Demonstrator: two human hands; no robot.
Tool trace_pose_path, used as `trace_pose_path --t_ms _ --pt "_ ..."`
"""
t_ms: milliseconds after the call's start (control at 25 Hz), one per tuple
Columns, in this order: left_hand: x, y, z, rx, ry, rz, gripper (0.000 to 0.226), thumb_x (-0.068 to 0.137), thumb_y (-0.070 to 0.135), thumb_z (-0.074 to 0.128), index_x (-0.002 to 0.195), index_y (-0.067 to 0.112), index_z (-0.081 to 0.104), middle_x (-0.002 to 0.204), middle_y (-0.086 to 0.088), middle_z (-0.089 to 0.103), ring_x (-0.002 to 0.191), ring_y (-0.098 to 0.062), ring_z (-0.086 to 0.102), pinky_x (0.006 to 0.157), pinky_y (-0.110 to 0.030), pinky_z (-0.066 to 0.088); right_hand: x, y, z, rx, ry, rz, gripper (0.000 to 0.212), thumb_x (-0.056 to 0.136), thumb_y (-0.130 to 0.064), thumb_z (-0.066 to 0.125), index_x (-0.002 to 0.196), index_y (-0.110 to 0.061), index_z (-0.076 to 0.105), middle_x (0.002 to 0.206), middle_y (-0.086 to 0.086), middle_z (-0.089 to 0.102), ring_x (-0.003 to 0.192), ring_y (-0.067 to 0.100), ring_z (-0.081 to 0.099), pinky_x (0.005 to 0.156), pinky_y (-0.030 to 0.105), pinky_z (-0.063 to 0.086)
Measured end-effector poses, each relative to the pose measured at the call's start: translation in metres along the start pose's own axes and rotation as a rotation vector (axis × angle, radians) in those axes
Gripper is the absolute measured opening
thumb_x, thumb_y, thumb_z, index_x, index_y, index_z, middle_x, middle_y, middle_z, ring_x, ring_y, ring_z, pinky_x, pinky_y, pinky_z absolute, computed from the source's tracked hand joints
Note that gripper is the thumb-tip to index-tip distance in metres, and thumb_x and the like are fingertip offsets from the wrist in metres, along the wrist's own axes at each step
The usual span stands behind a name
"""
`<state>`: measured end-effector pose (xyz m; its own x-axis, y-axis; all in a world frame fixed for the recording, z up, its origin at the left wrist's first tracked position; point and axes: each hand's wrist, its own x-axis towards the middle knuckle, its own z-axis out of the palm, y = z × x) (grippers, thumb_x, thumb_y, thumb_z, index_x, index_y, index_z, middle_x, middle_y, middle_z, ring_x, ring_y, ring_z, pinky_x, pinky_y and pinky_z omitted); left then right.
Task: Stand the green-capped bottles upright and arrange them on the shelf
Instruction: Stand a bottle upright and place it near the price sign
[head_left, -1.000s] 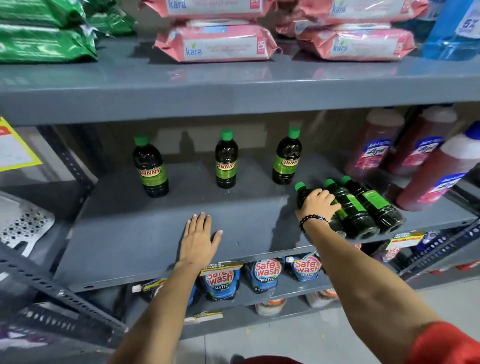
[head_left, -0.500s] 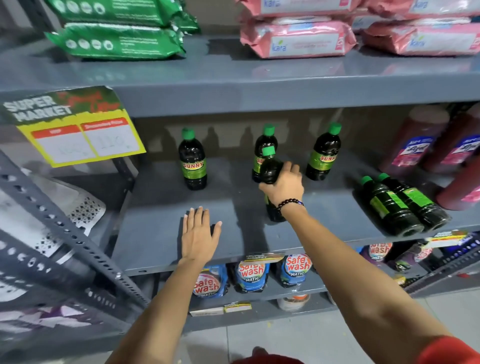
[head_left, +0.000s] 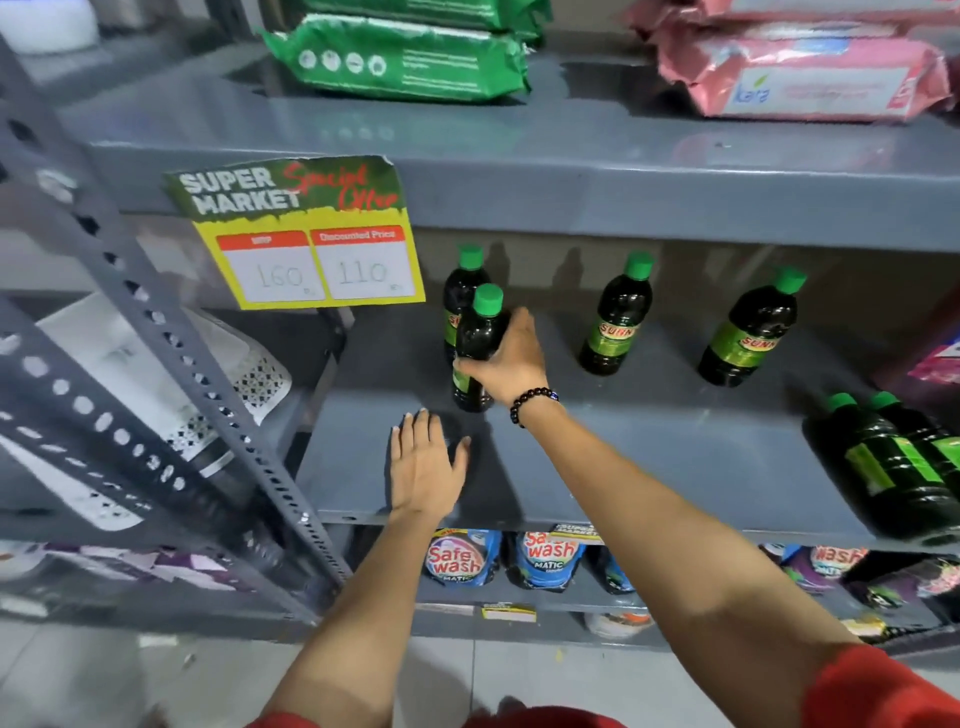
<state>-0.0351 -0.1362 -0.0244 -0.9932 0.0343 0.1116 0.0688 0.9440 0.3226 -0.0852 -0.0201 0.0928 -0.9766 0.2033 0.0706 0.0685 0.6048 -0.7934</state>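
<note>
My right hand (head_left: 508, 364) grips a dark green-capped bottle (head_left: 478, 338) upright, its base at or just above the grey shelf (head_left: 675, 447), directly in front of another standing bottle (head_left: 460, 291) at the back left. Two more bottles stand at the back, one in the middle (head_left: 615, 322) and one to the right (head_left: 748, 332). Two bottles (head_left: 898, 462) lie on their sides at the shelf's right end, caps pointing to the back. My left hand (head_left: 423, 462) rests flat and open on the shelf's front edge, just below the held bottle.
A yellow and green price sign (head_left: 306, 234) hangs from the shelf above at the left. A slanted perforated metal strut (head_left: 156, 332) crosses the left side. Green (head_left: 405, 57) and pink wipe packs (head_left: 800, 73) lie on the upper shelf. Detergent pouches (head_left: 462, 558) fill the shelf below.
My right hand picked one lying bottle from the right end, carried it left and upright, and now holds it low in front of the back-left bottle. My left hand stayed put.
</note>
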Motion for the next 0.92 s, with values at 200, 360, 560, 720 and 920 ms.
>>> trace_pose_path --t_ms 200,360,560,720,920 --pt "0.002 0.000 0.001 0.031 0.020 0.023 0.057 0.091 0.040 0.044 0.129 -0.002 0.042 0.137 -0.022 0.046 0.130 -0.036 0.036 0.110 -0.047 0.024 0.004 -0.004 0.003 -0.023 -0.026 0.016 0.068 0.066 -0.023 0.082 0.117 -0.005 0.042 0.127 0.009 0.047 0.113 0.029 0.057 0.090 0.033 0.047" --pt "0.001 -0.001 0.002 0.041 0.028 0.031 0.058 0.092 0.042 0.041 0.131 -0.001 0.039 0.140 -0.021 0.043 0.132 -0.035 0.033 0.112 -0.046 0.021 0.004 -0.004 0.003 -0.029 0.004 0.028 0.070 0.062 -0.024 0.085 0.115 -0.005 0.043 0.125 0.010 0.049 0.110 0.030 0.058 0.088 0.036 0.049" --pt "0.001 -0.002 0.002 0.053 0.024 0.035 0.057 0.093 0.042 0.038 0.131 0.000 0.039 0.141 -0.021 0.042 0.132 -0.035 0.032 0.112 -0.046 0.020 0.011 -0.015 -0.007 -0.071 -0.106 0.038 0.074 0.061 -0.036 0.083 0.120 -0.010 0.047 0.125 0.010 0.058 0.114 0.029 0.058 0.090 0.037 0.051" --pt "0.001 -0.002 0.001 0.062 0.030 0.034 0.057 0.094 0.043 0.035 0.132 0.000 0.038 0.142 -0.020 0.041 0.133 -0.034 0.031 0.112 -0.045 0.019 0.019 -0.037 -0.024 -0.224 0.066 -0.126 0.059 0.076 -0.050 0.069 0.116 -0.008 0.058 0.118 0.015 0.061 0.106 0.033 0.061 0.082 0.036 0.051" --pt "0.001 -0.003 0.001 0.066 0.030 0.037 0.058 0.094 0.044 0.032 0.133 0.002 0.036 0.144 -0.018 0.039 0.134 -0.032 0.030 0.113 -0.044 0.019 0.033 -0.052 -0.040 -0.329 -0.175 -0.243 0.039 0.087 -0.025 0.064 0.124 -0.012 0.061 0.129 0.012 0.062 0.120 0.028 0.057 0.100 0.029 0.044"
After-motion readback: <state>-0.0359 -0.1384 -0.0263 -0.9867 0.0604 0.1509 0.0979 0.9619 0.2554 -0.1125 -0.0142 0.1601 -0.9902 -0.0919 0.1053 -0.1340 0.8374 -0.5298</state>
